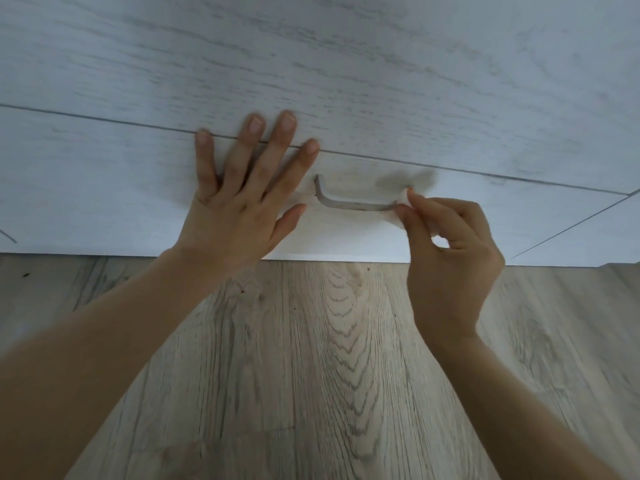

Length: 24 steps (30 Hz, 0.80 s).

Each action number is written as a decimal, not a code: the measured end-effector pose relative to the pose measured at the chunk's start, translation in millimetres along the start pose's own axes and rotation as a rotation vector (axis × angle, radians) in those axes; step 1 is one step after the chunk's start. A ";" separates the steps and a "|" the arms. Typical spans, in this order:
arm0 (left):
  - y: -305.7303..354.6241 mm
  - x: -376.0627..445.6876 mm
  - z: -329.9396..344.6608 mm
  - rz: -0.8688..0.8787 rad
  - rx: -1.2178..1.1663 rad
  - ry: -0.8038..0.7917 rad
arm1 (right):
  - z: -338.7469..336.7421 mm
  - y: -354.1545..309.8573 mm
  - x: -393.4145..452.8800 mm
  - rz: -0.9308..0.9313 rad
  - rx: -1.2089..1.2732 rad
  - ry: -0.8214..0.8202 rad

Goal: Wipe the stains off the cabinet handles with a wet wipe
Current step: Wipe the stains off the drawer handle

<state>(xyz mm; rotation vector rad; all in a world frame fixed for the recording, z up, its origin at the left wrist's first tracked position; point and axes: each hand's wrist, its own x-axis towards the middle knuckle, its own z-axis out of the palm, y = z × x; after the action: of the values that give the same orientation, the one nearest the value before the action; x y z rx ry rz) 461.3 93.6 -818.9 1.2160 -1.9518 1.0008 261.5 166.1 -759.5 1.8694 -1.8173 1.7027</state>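
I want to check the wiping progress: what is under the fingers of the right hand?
The right hand pinches a white wipe onto the right end of the handle. That end and its joint with the cabinet front are covered, so any stains there cannot be seen.

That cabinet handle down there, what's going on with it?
A person is cleaning it. Their left hand lies flat, fingers spread, on the pale cabinet front, just left of the metal handle. Their right hand pinches a small white wet wipe around the handle's right end. The rest of the bar is uncovered. Wood floor shows below.
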 end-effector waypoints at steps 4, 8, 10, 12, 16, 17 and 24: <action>0.4 -0.2 1.9 0.013 0.025 0.023 | -2.0 -0.5 -3.4 -0.074 -0.036 -0.048; 0.8 0.1 1.9 0.011 0.047 0.033 | 4.2 -2.2 0.4 -0.232 -0.139 -0.079; 0.7 -0.7 2.3 0.006 0.052 0.035 | 1.3 1.1 2.8 -0.256 -0.151 -0.088; 1.2 -0.2 1.9 -0.002 0.029 0.023 | -1.2 1.8 3.3 -0.236 -0.134 -0.073; 2.1 1.0 1.7 0.001 0.049 0.027 | 4.8 -1.8 2.9 -0.294 -0.138 -0.111; 1.9 0.7 2.1 -0.005 0.044 0.032 | 5.1 -1.8 2.9 -0.300 -0.135 -0.127; 0.6 0.1 1.1 0.006 0.036 0.021 | 10.8 -12.1 -2.2 -0.215 -0.109 -0.102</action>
<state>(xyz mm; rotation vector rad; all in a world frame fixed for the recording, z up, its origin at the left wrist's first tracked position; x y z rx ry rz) 460.6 92.8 -819.6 1.2146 -1.9305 1.0515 277.6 164.4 -757.8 2.0540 -1.6329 1.4353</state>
